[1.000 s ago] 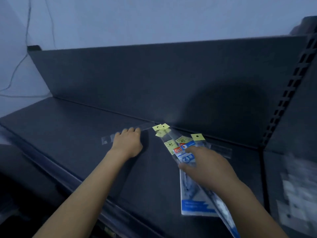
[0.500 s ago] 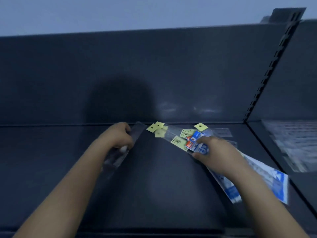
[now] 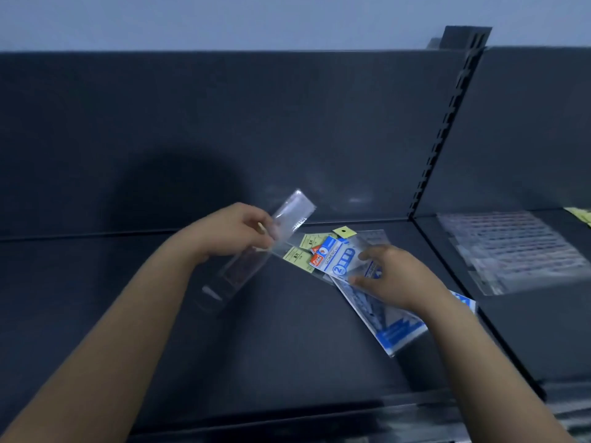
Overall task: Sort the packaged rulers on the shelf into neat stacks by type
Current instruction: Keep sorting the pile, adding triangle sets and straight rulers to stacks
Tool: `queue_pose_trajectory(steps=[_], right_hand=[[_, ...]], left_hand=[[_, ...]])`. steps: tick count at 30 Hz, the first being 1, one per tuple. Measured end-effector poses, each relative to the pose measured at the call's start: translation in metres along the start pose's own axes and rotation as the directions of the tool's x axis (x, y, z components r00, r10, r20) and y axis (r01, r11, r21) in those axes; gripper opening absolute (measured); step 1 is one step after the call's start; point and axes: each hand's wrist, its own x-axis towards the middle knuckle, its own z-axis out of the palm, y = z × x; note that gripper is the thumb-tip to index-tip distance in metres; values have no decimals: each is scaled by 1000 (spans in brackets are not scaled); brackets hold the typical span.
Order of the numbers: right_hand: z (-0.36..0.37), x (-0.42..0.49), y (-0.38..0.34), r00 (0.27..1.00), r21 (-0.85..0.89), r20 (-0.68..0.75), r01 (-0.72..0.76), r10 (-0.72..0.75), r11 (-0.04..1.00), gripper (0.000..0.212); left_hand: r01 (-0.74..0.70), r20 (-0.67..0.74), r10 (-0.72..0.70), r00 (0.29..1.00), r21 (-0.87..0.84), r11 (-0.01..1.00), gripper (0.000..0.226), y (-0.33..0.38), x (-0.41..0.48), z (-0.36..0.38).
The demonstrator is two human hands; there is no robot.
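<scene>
A dark metal shelf (image 3: 287, 362) ran under a dark back panel (image 3: 224, 123), with a pale wall (image 3: 224, 20) above and a slotted upright (image 3: 447, 129) at 1 o'clock. Past the upright, at 3 o'clock, clear sleeves (image 3: 511, 251) lay in the next bay.

The left hand (image 3: 233, 231) was closed round a clear ruler pack (image 3: 287, 212), held off the shelf with its far end tilted toward 1 o'clock. At 4 o'clock from it, the right hand (image 3: 393, 276) sat with bent fingers on a blue-and-white pack (image 3: 343, 260) that topped a loose fan of yellow-tagged packs (image 3: 300, 254). Whether it gripped that pack or only pressed it down, I could not tell.

The step looked like pulling one type clear of the mixed pile. To do it well, the right hand should pin the fan so it cannot slide. The clear pack should go down flat toward 9 o'clock, well apart, its long edge square to the back panel. Such slick film probably skids, so later packs should be set down rather than dropped
</scene>
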Motion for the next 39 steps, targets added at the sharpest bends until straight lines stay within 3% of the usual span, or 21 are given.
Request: queue_pose_trajectory(steps=[3,5,7,10,13,17,21,24,27,33,36,39], right_hand=[[-5,3,22,999,-34,37,-29,30,999,53],[-9,6,37,998,-20,54,-33,34,999,42],[-13,8,48,998,-5,66,-1,1,1000,32],[-16,13,57,995,61,71,61,-65,996,39],[-13,22,60,989,169,41,132,-140,977,27],[-2,39,60,971,257,-18,235,-239,937,20],[3,47,69,962,380,-109,274,-251,884,21],[-5,48,73,971,402,-149,233,-188,886,24],[-3,44,73,973,300,-63,231,-223,925,13],[-8,32,65,967,120,-20,253,-253,960,60],[-10,29,61,967,193,-59,256,-250,947,61],[-9,28,60,980,350,-87,198,-179,916,60]], left_hand=[[-54,70,50,996,54,997,12,13,13,37],[-61,57,58,997,56,997,6,20,23,61],[-39,42,37,998,72,997,17,31,30,82],[-28,1,28,1000,229,973,19,49,43,104],[-42,-47,61,997,330,943,17,62,56,114],[9,-134,24,991,241,971,17,48,68,119],[20,-89,23,996,457,889,38,35,66,121],[81,-129,-39,991,339,937,69,53,53,124],[42,-130,1,992,328,944,56,59,53,136],[15,-262,-33,964,-68,998,38,38,72,121],[-43,-294,-31,955,-243,969,38,32,70,109],[-111,-324,5,946,-307,945,42,30,68,103]])
